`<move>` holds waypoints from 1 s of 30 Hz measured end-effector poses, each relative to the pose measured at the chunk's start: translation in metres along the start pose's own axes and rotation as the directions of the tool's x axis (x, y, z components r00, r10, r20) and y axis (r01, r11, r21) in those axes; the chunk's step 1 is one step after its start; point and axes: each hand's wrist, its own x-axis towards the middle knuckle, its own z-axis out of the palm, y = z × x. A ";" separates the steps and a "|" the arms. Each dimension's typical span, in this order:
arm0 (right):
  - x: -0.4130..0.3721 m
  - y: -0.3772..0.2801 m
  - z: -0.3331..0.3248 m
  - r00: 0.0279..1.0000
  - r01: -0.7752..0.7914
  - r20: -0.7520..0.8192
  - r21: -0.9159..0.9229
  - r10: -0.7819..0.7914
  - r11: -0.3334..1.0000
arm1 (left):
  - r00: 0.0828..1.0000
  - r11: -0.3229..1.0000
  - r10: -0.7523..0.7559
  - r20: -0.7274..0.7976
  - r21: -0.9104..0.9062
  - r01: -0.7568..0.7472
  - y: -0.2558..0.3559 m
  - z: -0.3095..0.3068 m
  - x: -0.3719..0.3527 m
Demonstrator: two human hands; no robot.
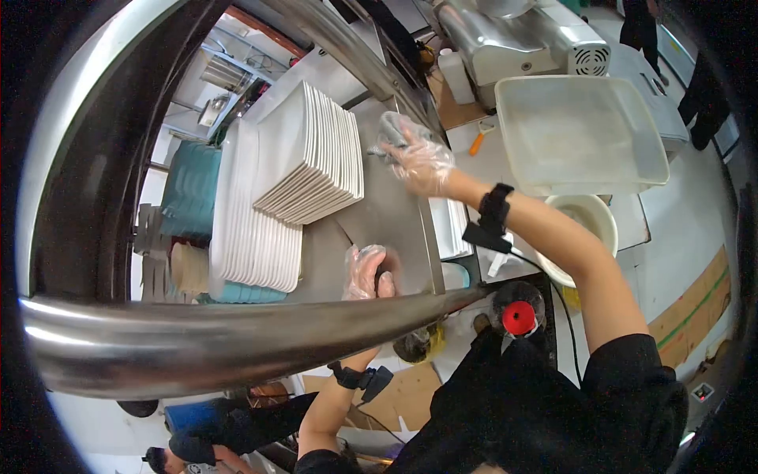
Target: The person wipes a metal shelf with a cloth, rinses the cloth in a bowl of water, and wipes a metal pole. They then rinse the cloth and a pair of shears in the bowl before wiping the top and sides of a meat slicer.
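My right hand, in a clear plastic glove, is closed on a crumpled grey cloth over the steel shelf. To its left on the shelf stands a tall stack of white square plates. Lower down, my left hand, also gloved, is near the shelf surface with fingers curved and thumb apart; I see nothing held in it. A thick steel rail crosses in front of its wrist. Beside the square plates lies a row of white trays.
Teal trays are stacked at the far left. On the right are a translucent plastic tub, a round white bucket, an orange-handled peeler and a steel machine. Another person is at the lower left.
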 end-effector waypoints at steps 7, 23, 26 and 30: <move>-0.044 -0.018 0.000 0.913 0.402 0.058 -0.284 -0.403 0.870 | 0.995 0.999 0.027 -0.100 0.029 -0.024 -0.003 0.006 0.001; -0.057 -0.011 0.036 0.968 0.129 -0.236 0.197 -0.081 0.972 | 0.958 0.976 0.169 -0.230 -0.098 -0.195 -0.026 0.017 0.004; -0.058 -0.016 0.042 0.969 0.029 -0.242 0.283 0.042 0.959 | 0.951 0.982 0.174 -0.257 -0.026 -0.186 -0.012 0.016 0.008; -0.100 -0.023 0.059 0.959 0.161 -0.258 0.163 -0.115 0.973 | 0.946 0.982 0.182 -0.267 -0.003 -0.190 -0.025 0.018 0.003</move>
